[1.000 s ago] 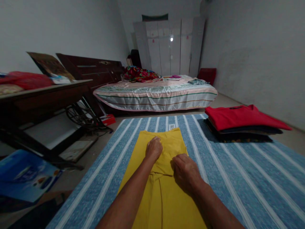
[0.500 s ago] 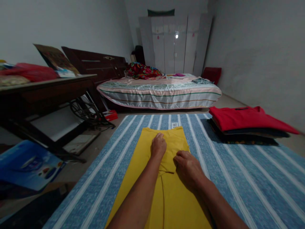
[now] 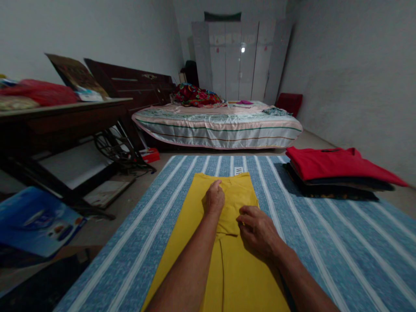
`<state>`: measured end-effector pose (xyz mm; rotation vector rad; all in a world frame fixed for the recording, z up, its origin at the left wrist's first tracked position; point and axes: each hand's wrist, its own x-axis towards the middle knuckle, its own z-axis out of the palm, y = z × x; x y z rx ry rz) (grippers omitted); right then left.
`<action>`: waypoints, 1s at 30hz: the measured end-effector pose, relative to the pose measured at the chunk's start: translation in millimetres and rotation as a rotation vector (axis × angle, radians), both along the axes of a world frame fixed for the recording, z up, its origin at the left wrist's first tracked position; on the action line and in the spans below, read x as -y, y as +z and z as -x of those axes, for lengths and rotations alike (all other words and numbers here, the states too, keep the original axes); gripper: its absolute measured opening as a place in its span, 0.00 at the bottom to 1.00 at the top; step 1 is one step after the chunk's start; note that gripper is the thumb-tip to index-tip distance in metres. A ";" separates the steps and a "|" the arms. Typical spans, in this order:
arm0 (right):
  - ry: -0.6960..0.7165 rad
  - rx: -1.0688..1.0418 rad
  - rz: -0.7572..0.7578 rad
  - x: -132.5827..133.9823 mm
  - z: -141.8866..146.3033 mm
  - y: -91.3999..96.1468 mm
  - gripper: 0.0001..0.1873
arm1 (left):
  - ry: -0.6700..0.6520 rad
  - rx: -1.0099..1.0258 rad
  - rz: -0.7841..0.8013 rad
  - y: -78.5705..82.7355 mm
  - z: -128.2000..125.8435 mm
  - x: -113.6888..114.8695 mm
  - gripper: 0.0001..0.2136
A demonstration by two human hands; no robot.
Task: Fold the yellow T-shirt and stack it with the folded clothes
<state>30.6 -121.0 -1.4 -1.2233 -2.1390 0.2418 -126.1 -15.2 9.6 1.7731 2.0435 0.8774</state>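
A yellow garment [image 3: 191, 221] lies lengthwise on a blue sheet with white stripes [image 3: 325, 234]. My left hand [image 3: 213, 199] rests on its far part, fingers curled down and pinching the cloth near the top edge. My right hand [image 3: 256, 229] sits just right of centre, fingers bent and pressing on the edge of a folded-over flap of the same garment. Both forearms reach in from the bottom of the view and cover the garment's middle.
A stack of folded clothes with a red one on top [image 3: 338, 167] sits on the sheet at the right. Beyond lies a striped bed [image 3: 217, 125] and white wardrobes [image 3: 240, 56]. A dark table [image 3: 58, 121] stands at the left, a blue bag [image 3: 35, 221] below it.
My left hand slid a little farther up the garment and my right hand shifted slightly, still on the flap. The view tilted a bit.
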 end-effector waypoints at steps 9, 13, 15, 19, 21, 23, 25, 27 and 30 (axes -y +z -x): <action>0.036 -0.099 0.011 0.6 0.7 -0.4 0.12 | 0.043 -0.002 -0.047 -1.2 1.2 -2.3 0.19; 0.032 -0.082 0.000 1.9 1.9 2.1 0.14 | 0.027 -0.034 -0.052 -1.2 -0.5 -3.4 0.18; 0.025 -0.089 -0.033 1.4 2.1 1.0 0.14 | 0.010 -0.055 -0.050 -1.0 -1.7 -4.1 0.18; 0.020 -0.108 -0.078 -1.0 0.9 -3.7 0.13 | -0.034 -0.103 -0.030 -0.9 -4.5 -3.6 0.18; 0.032 -0.120 -0.091 -1.7 -0.1 -5.2 0.13 | -0.052 -0.126 -0.020 -0.9 -5.6 -1.8 0.18; 0.053 -0.130 -0.101 -1.7 -0.7 -4.8 0.13 | -0.061 -0.147 -0.008 -0.7 -6.2 0.4 0.18; 0.067 -0.151 -0.109 -1.1 -0.5 -2.4 0.13 | -0.068 -0.164 0.004 -0.6 -6.3 1.8 0.18; 0.087 -0.177 -0.122 -0.2 0.6 0.9 0.12 | -0.080 -0.180 0.014 -0.7 -6.0 1.5 0.18; 0.140 -0.185 -0.145 1.0 3.4 4.4 0.10 | -0.110 -0.208 0.019 -1.9 -5.2 -1.5 0.19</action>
